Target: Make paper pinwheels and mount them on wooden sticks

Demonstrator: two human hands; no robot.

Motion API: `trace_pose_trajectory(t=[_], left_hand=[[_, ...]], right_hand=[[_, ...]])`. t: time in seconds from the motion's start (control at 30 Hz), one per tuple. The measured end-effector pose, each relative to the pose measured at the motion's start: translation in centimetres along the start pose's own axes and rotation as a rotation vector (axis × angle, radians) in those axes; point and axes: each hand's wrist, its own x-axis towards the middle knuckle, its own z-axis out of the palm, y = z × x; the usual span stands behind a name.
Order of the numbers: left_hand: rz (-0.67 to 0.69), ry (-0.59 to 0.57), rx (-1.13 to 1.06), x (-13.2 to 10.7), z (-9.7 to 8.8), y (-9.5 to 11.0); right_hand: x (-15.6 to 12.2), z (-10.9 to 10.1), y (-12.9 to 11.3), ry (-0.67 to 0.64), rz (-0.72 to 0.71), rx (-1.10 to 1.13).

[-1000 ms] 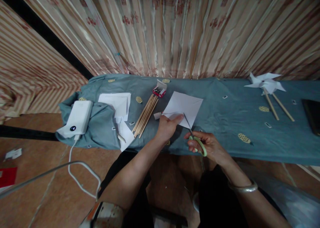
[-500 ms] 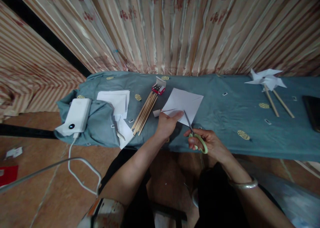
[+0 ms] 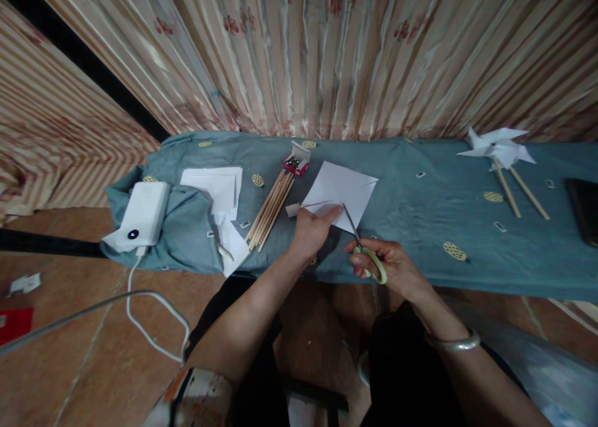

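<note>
A white square sheet of paper (image 3: 343, 184) with slits running in from its corners is held at its near left edge by my left hand (image 3: 314, 229), thumb on top and fingers underneath. My right hand (image 3: 380, 262) grips a pair of scissors (image 3: 372, 266) by the pale green handles. The blades point up and left over the near part of the sheet, along a cut line. Just left of the sheet, a bundle of wooden sticks (image 3: 271, 212) lies on the cloth. Behind them is a small open red box (image 3: 297, 160) of shiny metal pins.
White paper sheets (image 3: 212, 187) and a white power bank (image 3: 144, 215) with a cable lie on the left of the cloth-covered table (image 3: 411, 227). Paper pinwheels (image 3: 499, 146) on sticks rest at the right, near a dark object (image 3: 583, 209). A curtain (image 3: 327, 59) hangs behind.
The sheet has tilted slightly in my left hand. The scissors stay at nearly the same place over the paper, and the other things have not moved.
</note>
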Motion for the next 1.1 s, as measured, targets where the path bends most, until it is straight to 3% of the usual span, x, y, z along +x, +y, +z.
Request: trace_pose_trajectory(t=[0.7,1.1], left_hand=[[-0.002,-0.014,-0.013,-0.2,-0.1,0.1],[0.001,-0.009,-0.024,-0.4,0.8,0.4]], right_hand=[[0.1,0.2,0.0,0.012,-0.022,-0.014],[-0.5,-0.4,0.9,0.015,-0.008,-0.041]])
